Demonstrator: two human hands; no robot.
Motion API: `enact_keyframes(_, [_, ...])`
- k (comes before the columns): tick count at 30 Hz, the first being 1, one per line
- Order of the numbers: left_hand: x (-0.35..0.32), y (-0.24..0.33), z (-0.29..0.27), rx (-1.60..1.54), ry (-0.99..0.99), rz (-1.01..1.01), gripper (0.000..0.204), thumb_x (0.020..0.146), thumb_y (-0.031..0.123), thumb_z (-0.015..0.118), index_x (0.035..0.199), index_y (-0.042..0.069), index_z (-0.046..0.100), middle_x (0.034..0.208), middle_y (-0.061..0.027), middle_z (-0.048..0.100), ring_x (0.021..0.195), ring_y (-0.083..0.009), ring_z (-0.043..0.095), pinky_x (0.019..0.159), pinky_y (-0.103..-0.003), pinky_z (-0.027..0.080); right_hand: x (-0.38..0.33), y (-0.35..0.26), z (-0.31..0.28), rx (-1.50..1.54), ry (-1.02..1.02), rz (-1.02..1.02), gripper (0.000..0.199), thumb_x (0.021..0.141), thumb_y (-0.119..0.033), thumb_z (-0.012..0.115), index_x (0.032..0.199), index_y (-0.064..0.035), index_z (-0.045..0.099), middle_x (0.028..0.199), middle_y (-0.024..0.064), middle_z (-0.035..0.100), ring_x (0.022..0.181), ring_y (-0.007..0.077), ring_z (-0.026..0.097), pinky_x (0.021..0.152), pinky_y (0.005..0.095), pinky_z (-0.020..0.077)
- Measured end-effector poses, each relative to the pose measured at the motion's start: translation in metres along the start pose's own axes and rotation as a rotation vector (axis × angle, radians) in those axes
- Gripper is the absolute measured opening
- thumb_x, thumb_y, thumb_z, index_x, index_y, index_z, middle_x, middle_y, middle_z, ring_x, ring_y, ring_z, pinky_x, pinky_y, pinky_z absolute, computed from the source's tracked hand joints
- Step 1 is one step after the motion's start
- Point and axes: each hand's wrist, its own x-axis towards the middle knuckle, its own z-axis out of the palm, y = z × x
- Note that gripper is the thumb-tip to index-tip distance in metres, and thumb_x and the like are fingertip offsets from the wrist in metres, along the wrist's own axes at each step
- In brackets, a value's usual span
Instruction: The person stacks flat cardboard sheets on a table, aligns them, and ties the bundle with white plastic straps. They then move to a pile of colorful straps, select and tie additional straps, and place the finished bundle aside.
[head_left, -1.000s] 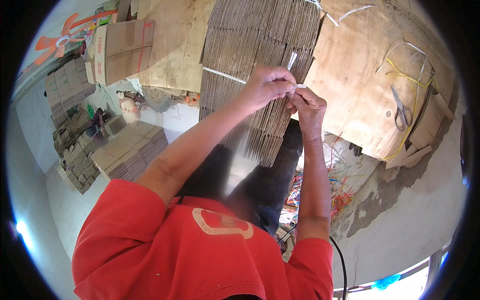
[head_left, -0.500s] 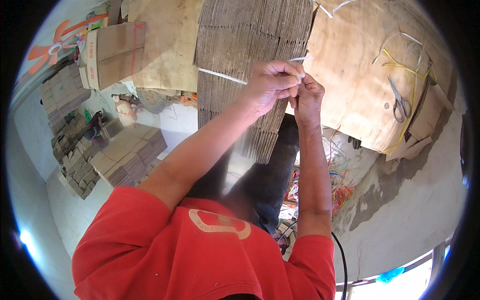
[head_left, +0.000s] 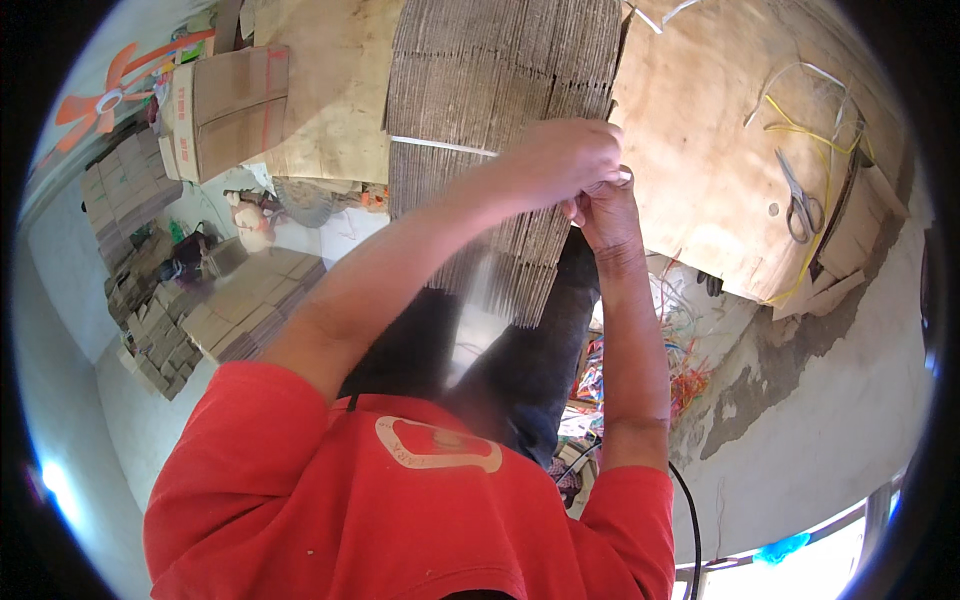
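Left hand [head_left: 578, 155], grip unclear, has shifted rightward over right hand [head_left: 611, 214], pinched on white strap [head_left: 442, 146] crossing corrugated-cardboard bundle [head_left: 500, 65], seemingly unfastened.

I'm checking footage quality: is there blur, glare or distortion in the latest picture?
Head view: the left hand is blurred, the scissors look clearer; head view: bright glare at the lower-left rim, fisheye bending toward dark edges.

Both arms [head_left: 634, 360] extend forward, the blurred left hand [head_left: 575, 158] against the right hand [head_left: 609, 215].
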Motion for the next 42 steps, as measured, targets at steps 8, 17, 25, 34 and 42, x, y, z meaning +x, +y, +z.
enact_keyframes(8, [-0.020, -0.066, -0.042, -0.704, -0.186, -0.411, 0.039, 0.091, 0.028, 0.058, 0.106, -0.008, 0.063, 0.082, -0.0157, 0.068, 0.054, -0.0166, 0.061, 0.053, -0.028, 0.052, -0.011, -0.026, 0.027, -0.954, -0.068, -0.462, 0.016, 0.076, -0.002, 0.062, 0.090, -0.0061, 0.069, 0.067, 0.0052, 0.060, 0.056, 0.0133, 0.059, 0.050, 0.0259, 0.0473])
enact_keyframes(17, [-0.007, -0.080, -0.037, -1.098, -0.547, -0.334, 0.032, 0.083, 0.009, 0.065, 0.110, -0.009, 0.060, 0.066, -0.0101, 0.062, 0.043, -0.0115, 0.054, 0.038, -0.022, 0.045, -0.011, -0.017, 0.041, -1.721, 0.043, -0.964, 0.017, 0.071, 0.000, 0.067, 0.087, -0.0048, 0.064, 0.077, 0.0053, 0.065, 0.058, 0.0156, 0.061, 0.046, 0.0265, 0.0442])
enact_keyframes(25, [-0.022, -0.068, -0.020, -0.979, -0.268, -0.420, 0.019, 0.086, 0.010, 0.061, 0.094, -0.006, 0.062, 0.060, -0.0035, 0.054, 0.049, -0.0108, 0.053, 0.050, -0.031, 0.056, -0.012, -0.004, 0.024, -1.634, 0.239, -1.103, 0.022, 0.063, -0.007, 0.062, 0.085, -0.0078, 0.058, 0.079, 0.0048, 0.057, 0.055, 0.0175, 0.055, 0.048, 0.0289, 0.0428])
enact_keyframes(34, [-0.033, -0.058, -0.015, 0.644, -0.083, 0.413, 0.019, 0.072, 0.008, 0.068, 0.090, 0.005, 0.063, 0.078, -0.0047, 0.060, 0.078, -0.0172, 0.057, 0.068, -0.030, 0.051, -0.034, -0.018, 0.006, -1.584, 0.260, -0.739, 0.007, 0.075, -0.006, 0.063, 0.081, -0.0085, 0.059, 0.073, 0.0068, 0.057, 0.057, 0.0202, 0.055, 0.051, 0.0292, 0.0442])
enact_keyframes(42, [-0.058, -0.067, -0.028, 0.412, -0.077, 0.296, 0.012, 0.075, 0.005, 0.066, 0.086, 0.006, 0.062, 0.084, -0.0042, 0.062, 0.081, -0.0175, 0.056, 0.071, -0.029, 0.050, -0.025, 0.008, -0.020, -0.419, 0.208, -0.073, 0.012, 0.083, -0.005, 0.058, 0.075, 0.0031, 0.061, 0.066, 0.0041, 0.059, 0.059, 0.0115, 0.056, 0.061, 0.0253, 0.0449])
